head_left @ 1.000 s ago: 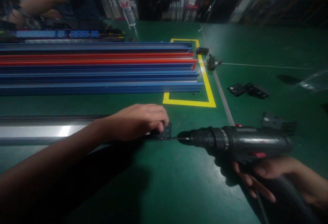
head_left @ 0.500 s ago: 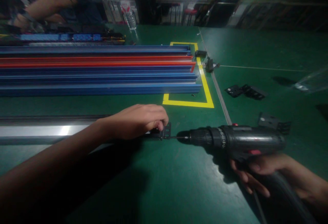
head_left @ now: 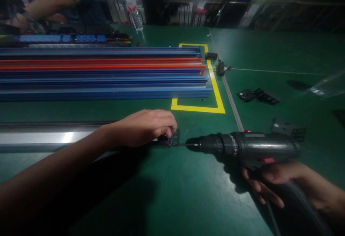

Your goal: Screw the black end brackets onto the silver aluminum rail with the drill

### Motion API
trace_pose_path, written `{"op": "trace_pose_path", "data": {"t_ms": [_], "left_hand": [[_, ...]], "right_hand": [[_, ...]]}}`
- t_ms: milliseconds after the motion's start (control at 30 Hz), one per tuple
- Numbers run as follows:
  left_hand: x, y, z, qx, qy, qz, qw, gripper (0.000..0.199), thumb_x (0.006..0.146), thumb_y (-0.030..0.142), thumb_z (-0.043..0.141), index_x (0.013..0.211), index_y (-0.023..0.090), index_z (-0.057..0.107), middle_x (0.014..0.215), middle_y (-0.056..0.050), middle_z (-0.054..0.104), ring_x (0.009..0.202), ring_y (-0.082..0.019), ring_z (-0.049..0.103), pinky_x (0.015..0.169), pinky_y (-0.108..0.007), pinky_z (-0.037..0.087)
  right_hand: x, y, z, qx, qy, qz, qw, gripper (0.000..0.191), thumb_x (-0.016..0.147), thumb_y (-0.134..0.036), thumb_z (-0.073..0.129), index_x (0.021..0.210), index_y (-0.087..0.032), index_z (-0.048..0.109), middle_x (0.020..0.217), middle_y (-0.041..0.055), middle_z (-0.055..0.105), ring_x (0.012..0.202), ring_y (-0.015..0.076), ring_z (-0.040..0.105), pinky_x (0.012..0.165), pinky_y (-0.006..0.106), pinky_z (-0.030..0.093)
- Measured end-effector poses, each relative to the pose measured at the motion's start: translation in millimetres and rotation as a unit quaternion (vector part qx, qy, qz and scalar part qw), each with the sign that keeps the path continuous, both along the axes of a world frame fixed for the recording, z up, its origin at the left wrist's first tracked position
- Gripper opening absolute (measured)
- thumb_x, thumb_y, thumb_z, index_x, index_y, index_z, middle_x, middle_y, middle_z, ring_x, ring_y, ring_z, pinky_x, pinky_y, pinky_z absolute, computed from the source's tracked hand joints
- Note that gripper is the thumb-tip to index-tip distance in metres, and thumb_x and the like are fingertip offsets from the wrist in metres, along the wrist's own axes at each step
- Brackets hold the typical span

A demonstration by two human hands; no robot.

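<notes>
Across the green table (head_left: 194,189) we count one drill (head_left: 258,145), one bit (head_left: 188,144), one bracket (head_left: 177,136) and one silver rail (head_left: 40,137). Taking the bracket as the centre of our clock, we see two small black blocks (head_left: 220,69) between one and two, two bottles (head_left: 137,19) at eleven and past two, and a co-worker's forearm (head_left: 48,5) near ten. Blue rails (head_left: 107,94) lie from nine to twelve, one red rail (head_left: 107,64) among them, too close-packed for us to count; their ends sit within one yellow tape outline (head_left: 196,109).

The bracket is at our left hand's (head_left: 149,126) fingertips, at the silver rail's three o'clock end. That hand is narrow, thumb and curled fingers pinching the bracket, partly hiding it. Our right hand (head_left: 288,173) is wrapped round the drill's handle, with the drill body at three o'clock and the bit pointing to nine. The bit's tip reaches the bracket's near edge; whether it is seated, we cannot tell.

The bracket is black, thin and slotted. The drill is dark and glossy with red switches, the silver rail bright along its middle.
</notes>
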State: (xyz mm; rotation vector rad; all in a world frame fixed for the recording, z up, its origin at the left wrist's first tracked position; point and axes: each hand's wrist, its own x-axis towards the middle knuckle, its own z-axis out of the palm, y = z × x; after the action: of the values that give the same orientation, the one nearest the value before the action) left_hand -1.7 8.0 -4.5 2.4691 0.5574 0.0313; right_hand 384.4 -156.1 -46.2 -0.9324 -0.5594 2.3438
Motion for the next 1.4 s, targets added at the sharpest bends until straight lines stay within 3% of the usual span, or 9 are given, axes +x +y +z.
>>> {"op": "trace_pose_path", "data": {"t_ms": [667, 933, 1400], "left_hand": [[-3.4, 1.3, -3.2, -0.037, -0.072, -0.023, 0.996, 0.021, 0.107, 0.025, 0.045, 0.109, 0.021, 0.065, 0.117, -0.005, 0.067, 0.101, -0.019, 0.061, 0.086, -0.03, 0.043], [-2.6, 0.0, -0.8, -0.031, -0.062, -0.02, 0.997, 0.024, 0.109, 0.029, 0.042, 0.11, 0.022, 0.065, 0.115, -0.005, 0.067, 0.099, -0.019, 0.06, 0.085, -0.03, 0.043], [-0.8, 0.9, -1.5, 0.007, -0.01, -0.013, 1.0, 0.019, 0.106, 0.021, 0.044, 0.108, 0.022, 0.063, 0.116, -0.002, 0.065, 0.105, -0.018, 0.059, 0.09, -0.032, 0.041]], "right_hand": [[4.6, -5.1, -8.4, 0.002, -0.005, -0.009, 1.0, 0.035, 0.082, -0.025, 0.069, 0.112, -0.01, 0.079, 0.088, 0.0123, 0.08, 0.057, 0.014, 0.071, 0.074, 0.033, 0.061], [3.3, -6.8, -6.1, 0.005, 0.018, -0.022, 1.0, 0.035, 0.084, -0.021, 0.067, 0.114, -0.006, 0.078, 0.089, 0.0152, 0.082, 0.059, 0.0146, 0.074, 0.075, 0.033, 0.063], [-0.1, -1.1, 1.5, -0.002, 0.014, -0.006, 1.0, 0.032, 0.082, -0.019, 0.07, 0.111, -0.009, 0.08, 0.093, 0.0131, 0.082, 0.06, 0.0129, 0.075, 0.076, 0.029, 0.063]]}}
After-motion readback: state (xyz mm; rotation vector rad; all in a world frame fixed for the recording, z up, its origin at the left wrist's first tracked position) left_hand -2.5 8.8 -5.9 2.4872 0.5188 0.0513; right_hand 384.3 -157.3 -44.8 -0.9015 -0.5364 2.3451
